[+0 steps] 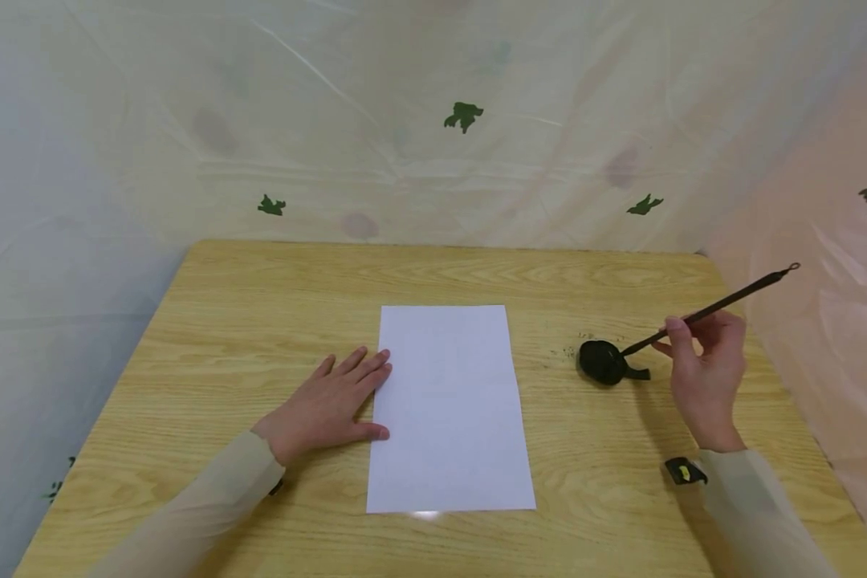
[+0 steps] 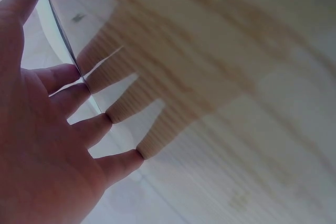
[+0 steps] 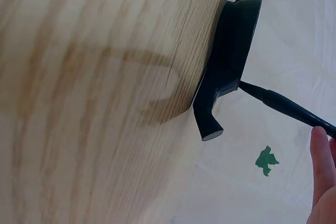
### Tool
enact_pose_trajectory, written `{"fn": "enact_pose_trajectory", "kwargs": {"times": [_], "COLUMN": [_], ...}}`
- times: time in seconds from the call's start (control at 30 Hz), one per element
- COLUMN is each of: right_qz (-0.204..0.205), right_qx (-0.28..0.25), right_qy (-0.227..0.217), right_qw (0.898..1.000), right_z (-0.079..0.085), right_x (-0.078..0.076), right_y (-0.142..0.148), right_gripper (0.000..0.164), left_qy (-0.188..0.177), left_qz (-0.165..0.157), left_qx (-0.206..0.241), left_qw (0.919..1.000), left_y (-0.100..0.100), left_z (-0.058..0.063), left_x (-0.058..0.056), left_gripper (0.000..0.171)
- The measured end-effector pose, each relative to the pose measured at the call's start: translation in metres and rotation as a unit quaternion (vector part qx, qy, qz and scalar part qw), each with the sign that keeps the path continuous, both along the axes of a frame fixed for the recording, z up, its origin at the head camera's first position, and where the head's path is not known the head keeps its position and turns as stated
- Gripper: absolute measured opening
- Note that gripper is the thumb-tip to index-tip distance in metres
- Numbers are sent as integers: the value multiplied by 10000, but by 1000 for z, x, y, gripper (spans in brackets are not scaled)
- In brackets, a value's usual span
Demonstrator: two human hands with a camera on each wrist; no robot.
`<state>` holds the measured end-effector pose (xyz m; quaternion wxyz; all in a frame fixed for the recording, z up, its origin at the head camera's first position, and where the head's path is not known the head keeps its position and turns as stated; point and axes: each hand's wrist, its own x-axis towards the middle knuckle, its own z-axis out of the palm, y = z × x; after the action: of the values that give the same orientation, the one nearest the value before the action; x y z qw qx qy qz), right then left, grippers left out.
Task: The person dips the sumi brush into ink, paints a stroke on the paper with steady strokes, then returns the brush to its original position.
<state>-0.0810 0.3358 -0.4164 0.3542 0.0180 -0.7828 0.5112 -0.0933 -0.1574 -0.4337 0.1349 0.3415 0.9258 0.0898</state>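
Observation:
A white sheet of paper (image 1: pixel 448 409) lies at the middle of the table. My left hand (image 1: pixel 328 405) rests with spread fingers over its left edge; the left wrist view shows the fingertips (image 2: pixel 123 163) pressed down at the paper's edge. On the right, my right hand (image 1: pixel 708 369) pinches a dark writing brush (image 1: pixel 730 299) between thumb and fingers, its looped end slanting up to the right. The brush tip is inside the small black ink dish (image 1: pixel 602 363), which has a short curved handle (image 3: pixel 207 121). The bristles are hidden by the dish's rim in the right wrist view.
Dark specks (image 1: pixel 569 352) dot the wooden table (image 1: pixel 274 297) just left of the dish. A pale curtain (image 1: pixel 376 96) with green leaf-like shapes hangs behind the table and at both sides. A small black device (image 1: pixel 686 471) sits at the right wrist.

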Motion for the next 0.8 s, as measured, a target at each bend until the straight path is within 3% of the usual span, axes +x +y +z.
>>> {"fn": "enact_pose_trajectory", "kwargs": {"times": [0.13,0.27,0.4,0.53,0.8], "right_qz": [-102,-85,272,599,805], "right_qx": [-34,-401,-1054,-1365,-1230], "right_qy": [1,108,485,743,755], "right_qw": [9999,9991,9929,9860,9863], "right_z": [0,2,5,6,-2], "right_x": [-1,0,3,4,4], "right_y": [2,3,3,4,6], "right_gripper": [31,31,32,35,32], "left_qy": [1,12,19,-1,19], "left_qz": [-6,-15,-7,22,8], "left_qx": [-8,-22,-12,-2,-5], "left_qw": [10000,10000,10000,10000,10000], "left_y": [0,0,0,0,1], "left_z": [0,1,1,1,1], "left_x": [0,0,0,1,1], "left_gripper": [97,97,96,96,96]}}
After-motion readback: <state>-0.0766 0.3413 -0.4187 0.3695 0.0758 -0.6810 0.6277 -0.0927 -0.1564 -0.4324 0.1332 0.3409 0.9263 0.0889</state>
